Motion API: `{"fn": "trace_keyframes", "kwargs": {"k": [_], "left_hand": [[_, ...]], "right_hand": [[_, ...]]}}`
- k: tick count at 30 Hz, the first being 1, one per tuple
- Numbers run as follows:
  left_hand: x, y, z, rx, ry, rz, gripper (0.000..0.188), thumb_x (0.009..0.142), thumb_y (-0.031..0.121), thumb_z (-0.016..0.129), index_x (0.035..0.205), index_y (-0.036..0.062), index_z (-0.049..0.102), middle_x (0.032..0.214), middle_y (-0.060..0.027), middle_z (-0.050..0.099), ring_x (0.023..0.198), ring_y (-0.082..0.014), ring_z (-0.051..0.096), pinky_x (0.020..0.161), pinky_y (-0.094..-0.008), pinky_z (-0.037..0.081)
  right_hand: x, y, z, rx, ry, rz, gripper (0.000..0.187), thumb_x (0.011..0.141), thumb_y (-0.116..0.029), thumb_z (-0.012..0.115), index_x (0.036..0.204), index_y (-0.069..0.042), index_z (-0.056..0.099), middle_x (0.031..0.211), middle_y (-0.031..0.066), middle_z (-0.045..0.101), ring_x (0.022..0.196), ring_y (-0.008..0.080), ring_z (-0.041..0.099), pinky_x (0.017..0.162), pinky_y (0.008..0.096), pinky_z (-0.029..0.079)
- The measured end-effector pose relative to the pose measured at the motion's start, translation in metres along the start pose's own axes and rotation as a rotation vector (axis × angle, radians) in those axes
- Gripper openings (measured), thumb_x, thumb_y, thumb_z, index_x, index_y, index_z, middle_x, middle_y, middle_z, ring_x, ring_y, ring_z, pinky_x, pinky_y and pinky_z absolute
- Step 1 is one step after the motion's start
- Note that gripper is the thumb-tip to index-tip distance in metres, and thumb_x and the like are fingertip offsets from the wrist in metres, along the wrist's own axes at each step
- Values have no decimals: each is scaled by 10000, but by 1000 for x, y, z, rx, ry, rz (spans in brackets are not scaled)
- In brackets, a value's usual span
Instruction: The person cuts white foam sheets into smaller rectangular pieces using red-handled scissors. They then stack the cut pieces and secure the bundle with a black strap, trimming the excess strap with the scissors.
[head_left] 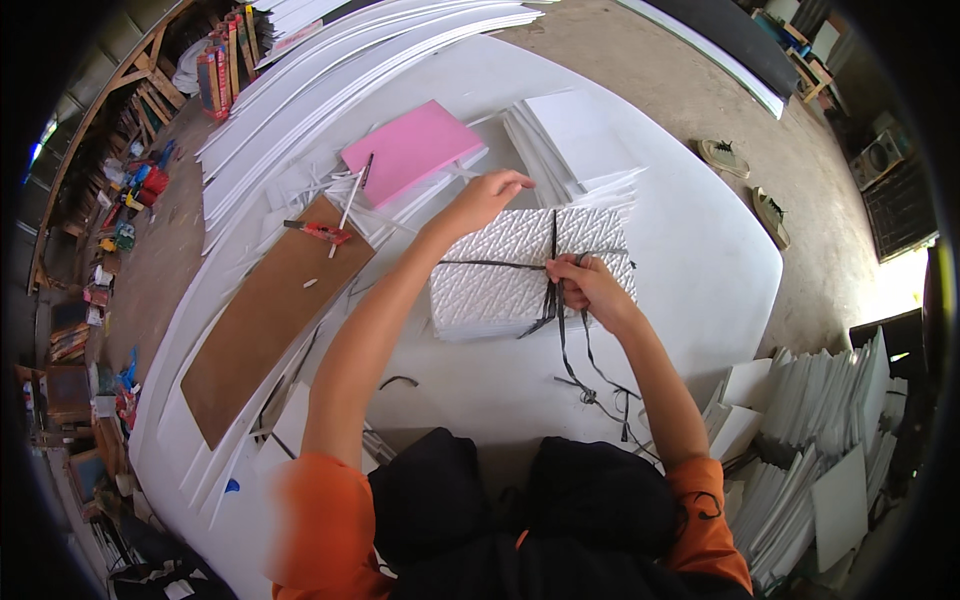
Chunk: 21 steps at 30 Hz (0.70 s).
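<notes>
A bundle of white panels with an embossed zigzag surface (490,300) lies on the white table in front of me. Black string (500,264) runs across it both ways, crossing right of its middle. At that crossing my right hand (592,288) is closed, pinching the string, whose loose ends (585,392) trail toward me over the table. My left hand (492,198) hovers by the bundle's far left edge, fingers stretched to the right and nothing visible in them. Beyond the bundle rests a stack of plain white sheets (580,140).
A pink sheet (412,150) tops a pile at far left. On a brown board (270,320) sits a red utility knife (320,231). Long white sheets (300,110) line the table's far left. White panel stacks (815,430) stand at right; shoes (722,157) lie on the floor.
</notes>
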<state>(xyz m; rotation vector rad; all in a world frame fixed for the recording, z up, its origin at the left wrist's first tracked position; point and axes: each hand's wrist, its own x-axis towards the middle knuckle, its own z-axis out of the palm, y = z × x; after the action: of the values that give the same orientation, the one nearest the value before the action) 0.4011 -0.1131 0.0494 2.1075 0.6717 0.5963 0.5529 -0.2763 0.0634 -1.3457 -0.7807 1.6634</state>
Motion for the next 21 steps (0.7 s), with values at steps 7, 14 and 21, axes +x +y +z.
{"fn": "trace_keyframes", "kwargs": {"k": [7, 14, 21], "left_hand": [[41, -12, 37, -277, -436, -119, 278, 882, 123, 364, 1098, 54, 526, 1102, -57, 547, 1125, -180, 436, 959, -306, 302], [46, -20, 38, -102, -400, -134, 256, 885, 231, 393, 987, 29, 510, 927, -79, 580, 894, -179, 524, 806, -318, 388], [43, 4, 39, 201, -153, -222, 368, 891, 306, 399, 788, -36, 488, 707, -143, 516, 612, -249, 476, 593, -361, 381]], "right_hand": [[0, 7, -6, 5, 12, 24, 234, 821, -250, 571, 688, -75, 489, 500, -78, 314, 419, 30, 243, 401, 209, 182], [0, 4, -6, 27, 14, 48, 224, 825, -233, 567, 695, -66, 493, 502, -82, 303, 416, 25, 238, 400, 207, 174], [1, 4, -8, -20, 25, 27, 219, 829, -218, 556, 689, -63, 489, 497, -81, 299, 415, 21, 235, 399, 211, 175]]}}
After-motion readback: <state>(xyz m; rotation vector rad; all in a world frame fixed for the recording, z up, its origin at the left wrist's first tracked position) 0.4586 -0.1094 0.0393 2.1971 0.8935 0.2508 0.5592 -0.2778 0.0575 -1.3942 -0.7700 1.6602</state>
